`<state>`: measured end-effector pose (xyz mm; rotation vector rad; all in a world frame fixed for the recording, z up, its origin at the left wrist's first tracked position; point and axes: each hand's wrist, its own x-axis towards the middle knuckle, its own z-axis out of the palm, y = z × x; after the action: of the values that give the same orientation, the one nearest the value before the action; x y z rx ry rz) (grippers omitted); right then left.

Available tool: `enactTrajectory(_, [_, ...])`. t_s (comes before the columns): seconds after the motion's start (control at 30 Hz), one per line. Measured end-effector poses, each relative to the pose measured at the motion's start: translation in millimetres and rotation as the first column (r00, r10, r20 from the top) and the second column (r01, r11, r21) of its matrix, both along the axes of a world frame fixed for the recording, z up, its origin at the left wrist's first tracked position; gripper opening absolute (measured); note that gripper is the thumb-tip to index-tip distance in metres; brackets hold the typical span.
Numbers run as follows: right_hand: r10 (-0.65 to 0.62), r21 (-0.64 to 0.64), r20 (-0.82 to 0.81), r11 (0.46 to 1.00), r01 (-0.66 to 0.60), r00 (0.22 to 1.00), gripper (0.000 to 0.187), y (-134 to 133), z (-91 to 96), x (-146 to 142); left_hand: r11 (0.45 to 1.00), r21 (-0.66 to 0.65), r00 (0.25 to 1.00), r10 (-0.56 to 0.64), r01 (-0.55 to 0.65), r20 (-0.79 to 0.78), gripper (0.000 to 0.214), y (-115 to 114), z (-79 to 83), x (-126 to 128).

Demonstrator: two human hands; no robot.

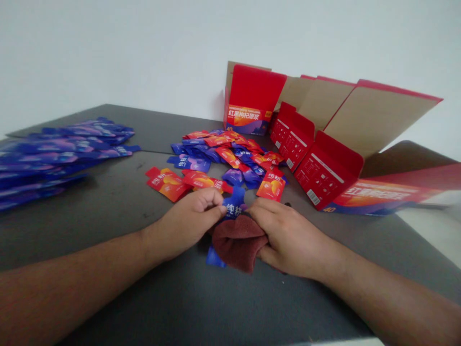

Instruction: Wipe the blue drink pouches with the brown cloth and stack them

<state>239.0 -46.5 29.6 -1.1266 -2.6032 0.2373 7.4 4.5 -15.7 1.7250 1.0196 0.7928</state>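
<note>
Brown cloth [239,245] sits bunched in the right hand [284,235], whose fingers and thumb are clamped on its right side, near the front of the dark grey counter [173,307]. Just beyond the fold, a blue sachet [235,207] with white lettering lies between the two hands. Thumb and curled forefinger of the left hand [194,216] pinch its left edge; the right fingertips come close to its other edge, though I cannot tell whether they touch it. The hands are near each other but apart. A blue piece [215,258] shows from under the cloth, mostly hidden.

Past the hands, a loose heap of red and blue sachets [219,140] spreads over the counter. Well to the left lies a blurred stack of blue packets [68,154]. Red cartons [322,173] with raised flaps stand in a row behind and to the right, before a pale wall [137,53].
</note>
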Motion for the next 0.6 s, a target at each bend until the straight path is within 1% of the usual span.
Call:
enactTrajectory(0.07, [0.062,-0.020,0.014,0.998,-0.062,0.998,0.017,-1.6,0.3,-1.4,1.000,0.024,1.000,0.007,-0.007,-0.004,0.021,0.5,-1.5,0.1])
enactTrajectory(0.1, [0.060,-0.022,0.017,0.998,-0.060,0.998,0.018,-2.0,0.2,-1.5,1.000,0.025,1.000,0.005,-0.005,0.008,0.022,0.9,-2.8,0.1])
enactTrajectory(0.23, [-0.069,0.013,-0.020,0.998,0.069,0.997,0.018,0.3,-1.5,0.9,1.000,-0.010,0.999,-0.009,0.010,0.048,0.021,2.0,-7.0,-0.2])
enactTrajectory(0.3, [-0.089,0.023,-0.036,0.996,0.090,0.995,0.017,1.9,-1.8,1.7,1.000,-0.024,0.999,-0.008,0.009,0.035,0.021,1.5,-6.0,-0.3])
enactTrajectory(0.33, [-0.070,0.022,-0.032,0.997,0.071,0.997,0.017,2.1,-1.7,1.4,1.000,-0.022,1.000,-0.006,0.006,0.025,0.021,1.0,-4.7,-0.2])
enactTrajectory(0.43, [0.041,-0.001,-0.002,0.999,-0.041,0.999,0.018,0.7,-0.8,-0.7,1.000,0.010,1.000,-0.003,0.003,-0.003,0.021,-0.1,-0.2,0.0])
enactTrajectory(0.5, [0.068,-0.007,0.008,0.998,-0.068,0.998,0.018,-0.7,-0.6,-1.5,1.000,0.018,1.000,-0.002,0.002,-0.007,0.021,-0.2,0.7,0.2])
enactTrajectory(0.53, [0.050,0.000,0.006,0.999,-0.050,0.999,0.019,-1.0,-0.8,-1.4,1.000,0.013,1.000,-0.001,0.001,0.001,0.022,0.0,0.3,0.3])
enactTrajectory(0.6, [-0.026,0.018,-0.009,0.999,0.027,1.000,0.020,-0.7,-1.3,-0.2,1.000,-0.022,0.999,-0.005,0.006,0.035,0.022,0.4,-1.5,0.6])
